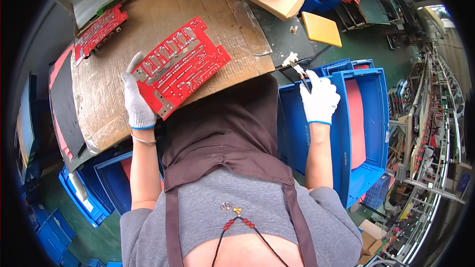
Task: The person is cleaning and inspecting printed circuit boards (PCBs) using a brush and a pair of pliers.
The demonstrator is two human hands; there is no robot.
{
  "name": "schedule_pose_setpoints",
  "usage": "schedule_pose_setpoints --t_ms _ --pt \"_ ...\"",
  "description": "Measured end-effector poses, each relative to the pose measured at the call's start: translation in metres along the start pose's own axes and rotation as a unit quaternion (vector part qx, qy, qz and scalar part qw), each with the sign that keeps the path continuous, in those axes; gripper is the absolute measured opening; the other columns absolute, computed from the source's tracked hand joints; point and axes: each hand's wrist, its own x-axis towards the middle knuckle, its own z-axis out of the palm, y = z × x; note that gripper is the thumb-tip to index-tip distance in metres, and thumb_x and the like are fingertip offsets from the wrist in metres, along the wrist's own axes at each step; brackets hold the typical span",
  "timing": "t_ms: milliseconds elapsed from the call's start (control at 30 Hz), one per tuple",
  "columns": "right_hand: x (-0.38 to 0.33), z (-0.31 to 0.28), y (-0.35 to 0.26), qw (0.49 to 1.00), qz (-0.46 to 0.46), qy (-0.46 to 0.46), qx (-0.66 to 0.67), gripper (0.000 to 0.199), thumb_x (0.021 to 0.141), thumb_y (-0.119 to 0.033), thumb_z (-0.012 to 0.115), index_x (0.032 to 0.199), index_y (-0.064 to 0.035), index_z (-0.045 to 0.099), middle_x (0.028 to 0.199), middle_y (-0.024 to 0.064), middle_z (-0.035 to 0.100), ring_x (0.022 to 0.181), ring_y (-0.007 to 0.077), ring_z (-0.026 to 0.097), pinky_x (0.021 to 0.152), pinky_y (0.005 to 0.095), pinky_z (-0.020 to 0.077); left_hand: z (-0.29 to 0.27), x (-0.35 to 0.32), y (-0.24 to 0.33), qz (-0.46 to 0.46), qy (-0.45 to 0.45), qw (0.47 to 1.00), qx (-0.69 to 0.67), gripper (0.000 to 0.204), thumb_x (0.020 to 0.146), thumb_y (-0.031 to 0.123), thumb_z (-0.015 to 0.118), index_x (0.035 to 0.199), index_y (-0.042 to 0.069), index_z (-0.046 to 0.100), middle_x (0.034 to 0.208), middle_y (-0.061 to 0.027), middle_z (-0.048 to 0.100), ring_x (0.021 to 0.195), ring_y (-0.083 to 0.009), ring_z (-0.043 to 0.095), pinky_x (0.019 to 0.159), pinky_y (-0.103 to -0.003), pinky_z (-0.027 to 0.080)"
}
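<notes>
While the left hand grips a red circuit board, the right hand holds pliers, a blue crate alongside

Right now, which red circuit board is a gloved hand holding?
The central board, its left edge in the left hand; the other board, at upper left, is untouched.

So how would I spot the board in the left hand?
Find the big brown cardboard sheet ahead. Over it, the white-gloved left hand holds a red circuit board by its left end. Unlike the other red board at upper left, this one is held.
</notes>
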Motion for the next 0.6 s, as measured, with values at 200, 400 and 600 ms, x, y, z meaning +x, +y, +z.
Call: schedule_pose_setpoints --t_ms 200,400,600 --pt "0.014 -0.016 -0.004 0.994 0.035 -0.018 -0.103 0.058 0.078 -0.04 0.085 0.132 -0.0334 0.069 0.111 0.0046 0.063 0.101 0.0283 0.062 0.082 0.0454 0.0487 0.008 -0.007 0.009 -0.005 -0.004 1.0 -0.012 0.065 0.113 0.053 0.036 0.153 0.003 0.045 0.144 -0.0194 0.059 0.13 -0.032 0.062 0.111 -0.05 0.053" --pt "0.012 -0.015 -0.006 0.994 0.097 -0.037 -0.04 0.062 0.082 -0.043 0.084 0.14 -0.0348 0.066 0.118 0.0084 0.065 0.11 0.0319 0.063 0.09 0.0481 0.054 0.009 -0.007 0.011 -0.025 -0.009 0.999 -0.026 0.062 0.113 0.053 0.037 0.15 0.005 0.05 0.14 -0.0158 0.062 0.126 -0.0254 0.064 0.109 -0.045 0.054" --pt "0.015 -0.029 -0.054 0.959 -0.074 0.04 0.27 0.06 0.082 -0.028 0.085 0.139 -0.0218 0.068 0.118 0.011 0.068 0.111 0.0313 0.063 0.101 0.0432 0.0502 0.003 -0.004 0.008 -0.018 -0.001 1.0 -0.019 0.062 0.113 0.052 0.038 0.148 0.003 0.052 0.142 -0.0134 0.06 0.127 -0.0235 0.062 0.111 -0.042 0.052"
